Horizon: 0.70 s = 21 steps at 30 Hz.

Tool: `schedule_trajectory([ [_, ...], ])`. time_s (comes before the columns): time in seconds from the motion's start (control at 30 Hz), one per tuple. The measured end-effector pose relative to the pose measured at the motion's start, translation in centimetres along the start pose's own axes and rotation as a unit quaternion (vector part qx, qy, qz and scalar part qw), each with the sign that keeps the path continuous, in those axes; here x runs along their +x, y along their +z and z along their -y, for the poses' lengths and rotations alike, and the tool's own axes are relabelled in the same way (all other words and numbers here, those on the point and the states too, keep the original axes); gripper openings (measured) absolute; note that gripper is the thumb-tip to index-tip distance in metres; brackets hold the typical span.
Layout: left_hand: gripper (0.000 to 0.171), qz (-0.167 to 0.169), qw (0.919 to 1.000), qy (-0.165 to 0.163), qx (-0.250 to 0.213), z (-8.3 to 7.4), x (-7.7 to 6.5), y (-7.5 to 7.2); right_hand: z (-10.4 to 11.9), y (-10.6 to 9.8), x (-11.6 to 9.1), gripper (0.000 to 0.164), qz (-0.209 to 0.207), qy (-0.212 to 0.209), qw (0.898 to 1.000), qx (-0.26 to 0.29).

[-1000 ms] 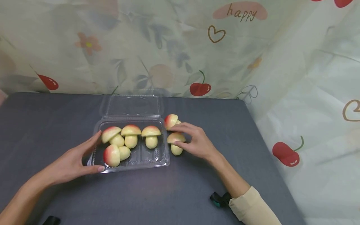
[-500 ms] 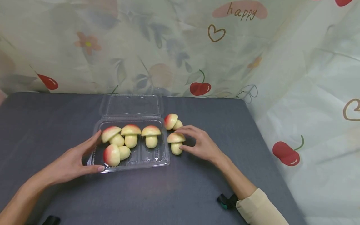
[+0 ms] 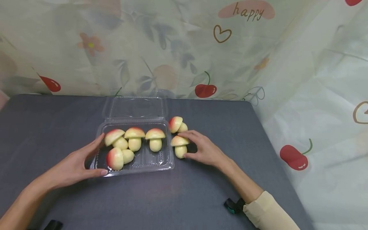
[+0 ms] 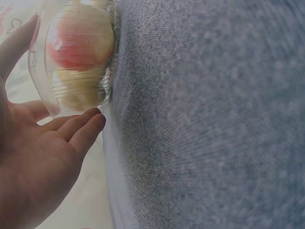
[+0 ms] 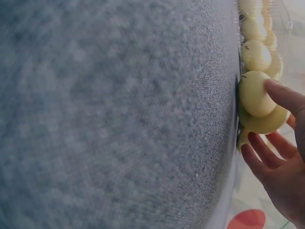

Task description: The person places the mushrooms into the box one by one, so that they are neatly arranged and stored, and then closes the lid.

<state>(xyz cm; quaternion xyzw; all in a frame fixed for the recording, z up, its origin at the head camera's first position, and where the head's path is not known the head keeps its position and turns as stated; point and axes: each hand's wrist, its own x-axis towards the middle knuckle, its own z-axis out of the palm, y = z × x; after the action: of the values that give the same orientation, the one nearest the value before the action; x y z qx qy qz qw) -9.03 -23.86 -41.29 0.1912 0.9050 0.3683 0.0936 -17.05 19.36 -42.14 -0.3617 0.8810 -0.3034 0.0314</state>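
A clear plastic clamshell box (image 3: 153,164) lies with its lid tipped back, several toy mushrooms (image 3: 134,139) with red-tinged caps inside. My left hand (image 3: 73,164) holds the box's left end, thumb at the front corner and fingers along the side. In the left wrist view, fingertips (image 4: 97,117) touch the box wall. Right of the box, my right hand (image 3: 204,148) grips a toy mushroom (image 3: 180,147) standing on the table, fingers at the cap and thumb on the stem. In the right wrist view the thumb presses the rounded stem (image 5: 256,95).
Another toy mushroom (image 3: 176,124) lies just behind the gripped one, partly behind the right fingers. The raised lid (image 3: 136,107) reaches the back edge of the grey table (image 3: 161,201). A patterned curtain (image 3: 175,48) hangs behind.
My right hand has drawn back from the rear mushroom toward the right, and its fingers now close round the front mushroom. The left hand and box stay put.
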Motion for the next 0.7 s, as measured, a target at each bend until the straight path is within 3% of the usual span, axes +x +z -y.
schedule_trajectory([
  [0.23,0.114,-0.001,1.0,0.002,-0.004,-0.06,-0.03,0.08,0.01,0.35,0.16,0.079,0.005,0.013,1.0,0.012],
  [0.7,0.115,0.005,0.9999,-0.001,-0.01,-0.17,-0.02,-0.01,-0.18,0.24,0.01,0.076,-0.015,0.017,1.0,0.015],
])
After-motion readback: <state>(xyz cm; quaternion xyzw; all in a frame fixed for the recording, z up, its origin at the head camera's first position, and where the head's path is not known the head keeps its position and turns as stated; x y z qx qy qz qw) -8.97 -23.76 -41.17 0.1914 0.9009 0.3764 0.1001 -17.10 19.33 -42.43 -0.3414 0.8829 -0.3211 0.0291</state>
